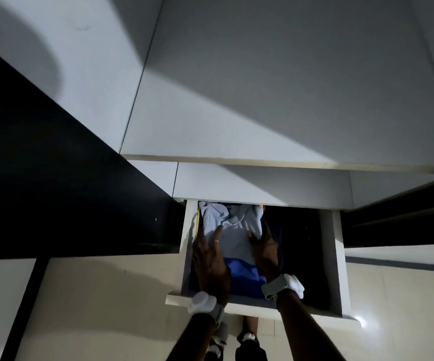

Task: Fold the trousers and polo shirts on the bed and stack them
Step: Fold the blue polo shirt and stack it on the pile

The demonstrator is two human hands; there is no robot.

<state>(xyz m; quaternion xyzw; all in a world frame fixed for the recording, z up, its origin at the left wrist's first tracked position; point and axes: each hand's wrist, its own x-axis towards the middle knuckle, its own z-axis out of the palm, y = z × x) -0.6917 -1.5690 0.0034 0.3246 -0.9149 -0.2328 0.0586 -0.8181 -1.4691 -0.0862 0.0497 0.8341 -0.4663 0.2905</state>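
Note:
A folded light grey polo shirt [233, 234] lies on top of a pile in the left part of an open white drawer [331, 256]. Beneath it a blue garment [244, 276] shows at the near end. My left hand [210, 256] rests on the shirt's left side, fingers straight and spread. My right hand [265, 247] holds the shirt's right edge, its fingers curled over the cloth. A yellow edge [198, 220] runs along the pile's left side.
The drawer's right part [299, 246] is dark and its contents cannot be made out. White wardrobe doors [236, 87] rise above the drawer. A black panel [54, 178] stands to the left. Cream floor tiles [106, 308] lie below, with my feet near the drawer front.

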